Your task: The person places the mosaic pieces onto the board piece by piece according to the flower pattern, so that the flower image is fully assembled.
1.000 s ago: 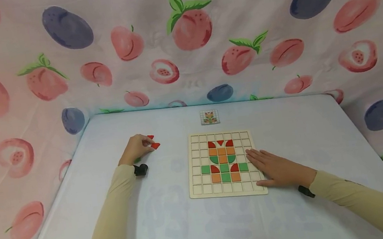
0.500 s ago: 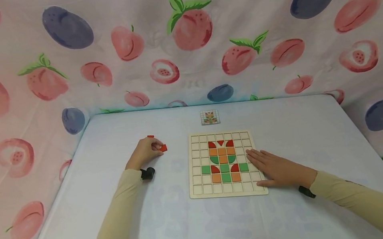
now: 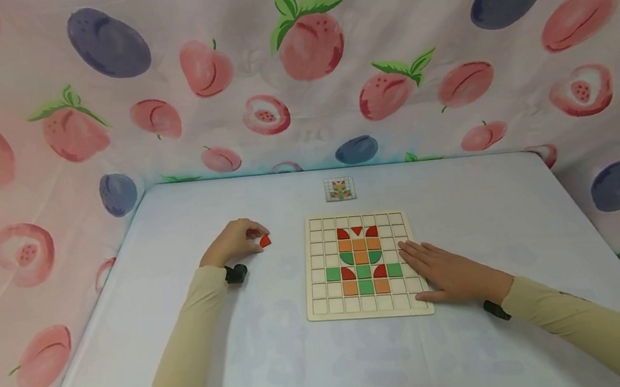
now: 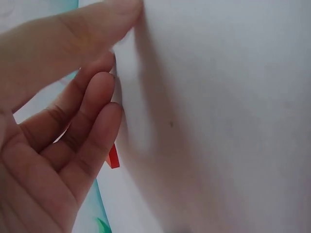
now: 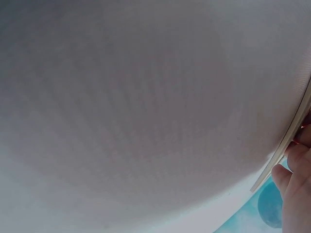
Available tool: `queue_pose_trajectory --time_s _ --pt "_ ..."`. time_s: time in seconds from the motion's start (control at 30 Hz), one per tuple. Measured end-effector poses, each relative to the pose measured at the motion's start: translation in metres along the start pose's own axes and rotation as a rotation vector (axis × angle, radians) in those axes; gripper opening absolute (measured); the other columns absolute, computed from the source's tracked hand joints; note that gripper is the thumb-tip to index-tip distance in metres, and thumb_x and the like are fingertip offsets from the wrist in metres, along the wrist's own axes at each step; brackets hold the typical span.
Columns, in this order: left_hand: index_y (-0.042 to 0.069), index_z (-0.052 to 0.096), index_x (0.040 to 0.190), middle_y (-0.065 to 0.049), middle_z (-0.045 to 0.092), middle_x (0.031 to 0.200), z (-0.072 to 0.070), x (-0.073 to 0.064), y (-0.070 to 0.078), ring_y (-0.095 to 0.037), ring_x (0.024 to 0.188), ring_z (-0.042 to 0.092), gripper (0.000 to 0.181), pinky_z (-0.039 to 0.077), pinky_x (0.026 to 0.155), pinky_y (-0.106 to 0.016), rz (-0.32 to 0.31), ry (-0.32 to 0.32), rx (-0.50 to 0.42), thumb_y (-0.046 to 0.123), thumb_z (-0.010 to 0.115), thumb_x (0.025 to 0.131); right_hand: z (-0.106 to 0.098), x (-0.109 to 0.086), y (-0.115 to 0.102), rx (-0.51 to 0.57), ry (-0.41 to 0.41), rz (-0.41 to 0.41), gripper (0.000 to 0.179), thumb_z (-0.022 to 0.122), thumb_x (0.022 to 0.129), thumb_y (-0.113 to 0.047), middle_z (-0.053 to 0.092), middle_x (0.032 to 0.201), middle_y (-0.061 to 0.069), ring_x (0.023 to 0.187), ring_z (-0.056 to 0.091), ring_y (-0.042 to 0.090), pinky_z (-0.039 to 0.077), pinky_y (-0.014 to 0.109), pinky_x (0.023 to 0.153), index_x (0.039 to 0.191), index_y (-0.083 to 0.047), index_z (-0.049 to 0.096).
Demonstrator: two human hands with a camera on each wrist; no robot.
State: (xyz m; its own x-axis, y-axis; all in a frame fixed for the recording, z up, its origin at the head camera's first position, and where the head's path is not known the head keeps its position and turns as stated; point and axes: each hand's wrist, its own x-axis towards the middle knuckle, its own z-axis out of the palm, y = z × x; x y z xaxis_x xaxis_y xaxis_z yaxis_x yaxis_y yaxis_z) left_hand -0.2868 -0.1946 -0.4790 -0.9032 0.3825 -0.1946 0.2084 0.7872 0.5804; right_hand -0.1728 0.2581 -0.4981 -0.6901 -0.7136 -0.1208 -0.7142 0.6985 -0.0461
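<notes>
Left of the board, my left hand (image 3: 234,239) pinches a small red piece (image 3: 265,241) between thumb and fingertips, low over the table. A second red piece (image 4: 114,158) shows behind the fingers in the left wrist view and is mostly hidden in the head view. My right hand (image 3: 452,273) rests with extended fingers on the right edge of a square wooden grid board (image 3: 337,308). Red, orange and green tiles fill the board's middle cells, including a red triangle (image 3: 357,232) at the top and a green square (image 3: 365,287) low down.
A small pattern card (image 3: 339,189) printed with a similar coloured design lies behind the board. The white-covered table (image 3: 310,376) meets a fruit-printed cloth (image 3: 312,121) at the back and left.
My left hand has moved right, toward the board, with the red piece, then nearly stopped over the last half second; the piece has turned slightly. My right hand and the board have stayed put.
</notes>
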Motion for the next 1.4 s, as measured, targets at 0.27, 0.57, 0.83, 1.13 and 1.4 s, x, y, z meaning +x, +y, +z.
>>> queue_pose_trajectory --time_s 0.27,0.57,0.83,1.13,1.4 --pt "0.005 0.069 0.105 -0.010 0.067 0.099 0.002 -0.003 0.000 -0.023 0.095 0.059 0.030 0.048 0.090 -0.039 0.028 0.033 -0.019 0.008 0.077 0.076 0.001 -0.001 0.000 -0.014 0.041 -0.021 0.088 0.044 0.088 -0.065 0.025 0.155 0.013 0.142 0.026 0.029 0.014 0.037 0.119 0.147 -0.002 0.028" --pt "0.005 0.069 0.101 -0.008 0.067 0.095 0.012 -0.002 0.010 -0.019 0.090 0.060 0.030 0.050 0.087 -0.035 0.000 0.057 -0.044 0.013 0.079 0.074 0.001 0.000 0.000 -0.015 0.050 -0.026 0.087 0.044 0.089 -0.064 0.024 0.155 0.014 0.142 0.026 0.030 0.024 0.042 0.115 0.147 -0.001 0.028" --pt "0.007 0.067 0.092 -0.005 0.063 0.087 0.017 0.000 0.013 -0.018 0.085 0.056 0.028 0.048 0.082 -0.032 -0.002 0.079 -0.041 0.016 0.083 0.070 0.005 0.000 0.004 -0.001 0.067 -0.042 0.086 0.043 0.090 -0.063 0.023 0.155 0.014 0.142 0.025 0.030 -0.018 0.014 0.110 0.147 -0.001 0.026" --pt "0.011 0.069 0.089 -0.004 0.065 0.089 0.013 -0.005 0.012 -0.017 0.086 0.057 0.022 0.048 0.083 -0.033 -0.003 0.052 -0.017 0.014 0.082 0.071 0.001 0.000 0.002 0.000 0.042 -0.031 0.088 0.044 0.089 -0.064 0.023 0.155 0.014 0.143 0.025 0.030 0.016 0.037 0.119 0.147 -0.001 0.026" --pt "0.011 0.072 0.100 -0.005 0.068 0.099 0.016 -0.003 0.008 -0.019 0.093 0.060 0.025 0.050 0.088 -0.036 0.017 0.049 -0.035 0.014 0.078 0.076 -0.001 0.001 0.000 0.017 0.000 -0.006 0.088 0.043 0.089 -0.065 0.020 0.157 0.012 0.144 0.022 0.028 0.026 0.044 0.114 0.148 -0.003 0.024"
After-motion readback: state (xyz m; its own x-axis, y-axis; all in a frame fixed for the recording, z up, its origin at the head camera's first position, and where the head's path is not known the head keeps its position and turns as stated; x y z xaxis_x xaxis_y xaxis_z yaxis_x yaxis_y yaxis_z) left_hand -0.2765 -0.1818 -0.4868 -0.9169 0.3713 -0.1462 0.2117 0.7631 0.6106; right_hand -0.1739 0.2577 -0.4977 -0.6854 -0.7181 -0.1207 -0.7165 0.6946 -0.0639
